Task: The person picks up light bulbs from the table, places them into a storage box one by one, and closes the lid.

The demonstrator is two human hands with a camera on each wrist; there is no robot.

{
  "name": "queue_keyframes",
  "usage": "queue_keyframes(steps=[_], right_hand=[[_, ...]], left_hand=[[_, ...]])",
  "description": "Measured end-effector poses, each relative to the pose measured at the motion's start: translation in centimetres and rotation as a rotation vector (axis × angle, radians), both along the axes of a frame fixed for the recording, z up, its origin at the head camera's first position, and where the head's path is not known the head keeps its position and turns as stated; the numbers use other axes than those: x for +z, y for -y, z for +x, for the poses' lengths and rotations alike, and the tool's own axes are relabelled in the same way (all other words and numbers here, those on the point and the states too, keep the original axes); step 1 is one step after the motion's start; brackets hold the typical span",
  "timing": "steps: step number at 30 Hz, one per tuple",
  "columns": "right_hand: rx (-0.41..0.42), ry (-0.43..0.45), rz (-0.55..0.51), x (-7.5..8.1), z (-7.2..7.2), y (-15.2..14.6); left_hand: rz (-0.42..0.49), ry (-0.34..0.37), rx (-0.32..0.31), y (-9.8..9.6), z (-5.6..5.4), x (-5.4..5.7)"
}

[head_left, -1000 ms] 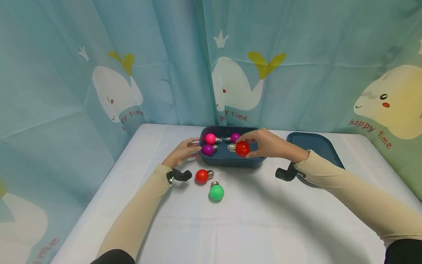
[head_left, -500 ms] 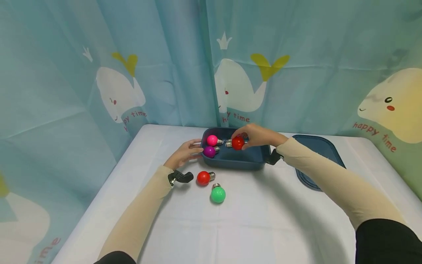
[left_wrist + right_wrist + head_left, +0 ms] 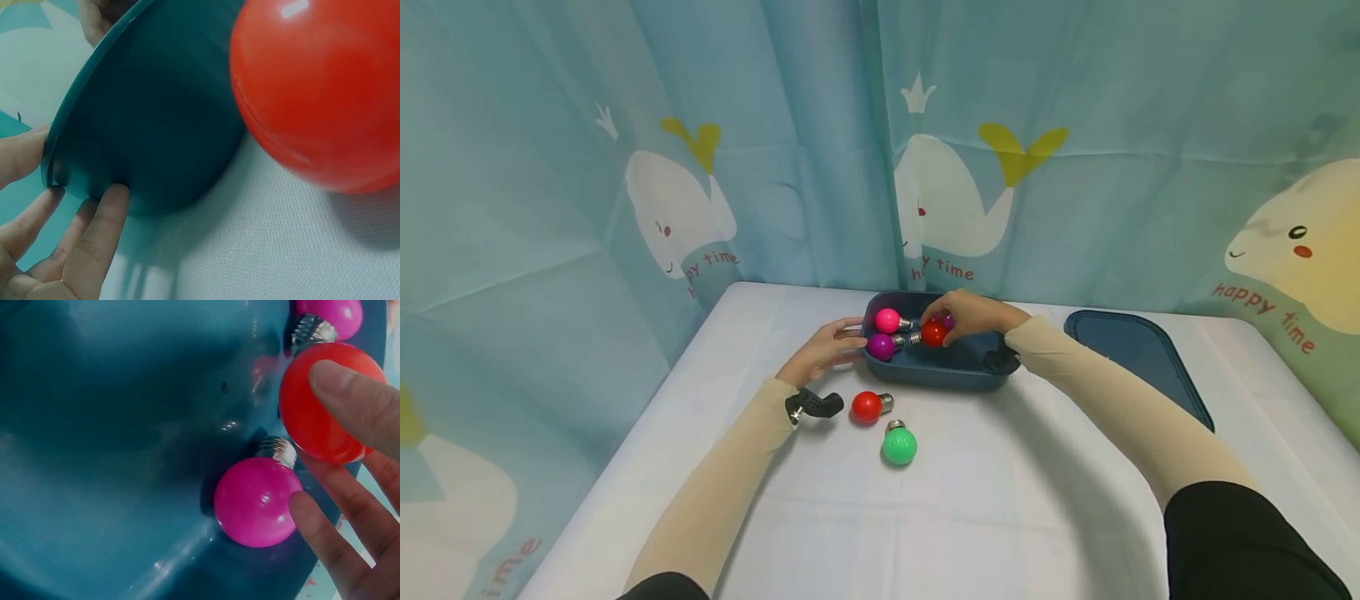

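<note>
My right hand (image 3: pixel 973 315) is over the inside of a dark blue box (image 3: pixel 940 377), pinching a red light bulb (image 3: pixel 933 334) by its round part, thumb on one side. In the right wrist view a magenta bulb (image 3: pixel 256 503) lies by my fingertips, and a pink one (image 3: pixel 340 315) shows past the red bulb's metal base. On the box's left side are a pink bulb (image 3: pixel 887 321) and a purple bulb (image 3: pixel 882 347); another purple bulb (image 3: pixel 949 322) is partly covered by my right hand. Fairly straight fingers of my left hand (image 3: pixel 826 352) touch the box's left end.
Outside the box, another red bulb (image 3: pixel 867 407) and a green bulb (image 3: pixel 899 446) lie on the white tabletop (image 3: pixel 985 500). The dark blue lid (image 3: pixel 1138 354) lies flat at the right. A whale-print curtain (image 3: pixel 820 192) hangs behind the table.
My right hand has moved left and lowered the red bulb into the box beside the other bulbs. My left hand stays at the box's end. The head view has shifted slightly.
</note>
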State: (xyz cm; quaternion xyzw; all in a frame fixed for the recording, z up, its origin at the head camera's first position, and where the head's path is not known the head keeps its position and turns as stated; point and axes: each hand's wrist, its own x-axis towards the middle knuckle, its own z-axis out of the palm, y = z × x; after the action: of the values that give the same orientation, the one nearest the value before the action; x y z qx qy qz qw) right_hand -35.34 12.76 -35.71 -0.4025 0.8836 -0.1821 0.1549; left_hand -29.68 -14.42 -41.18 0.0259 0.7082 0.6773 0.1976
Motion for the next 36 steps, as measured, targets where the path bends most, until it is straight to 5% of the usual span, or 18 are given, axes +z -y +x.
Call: queue_keyframes(steps=[12, 24, 36], right_hand=[[0.057, 0.024, 0.037, -0.9, -0.6, 0.6], [0.029, 0.047, 0.083, -1.2, -0.7, 0.7], [0.030, 0.116, 0.034, -0.2, -0.7, 0.0]], left_hand=[[0.003, 0.004, 0.009, -0.2, 0.0, 0.2], [-0.003, 0.003, 0.021, -0.1, 0.0, 0.2], [-0.013, 0.000, 0.020, -0.1, 0.1, 0.3]])
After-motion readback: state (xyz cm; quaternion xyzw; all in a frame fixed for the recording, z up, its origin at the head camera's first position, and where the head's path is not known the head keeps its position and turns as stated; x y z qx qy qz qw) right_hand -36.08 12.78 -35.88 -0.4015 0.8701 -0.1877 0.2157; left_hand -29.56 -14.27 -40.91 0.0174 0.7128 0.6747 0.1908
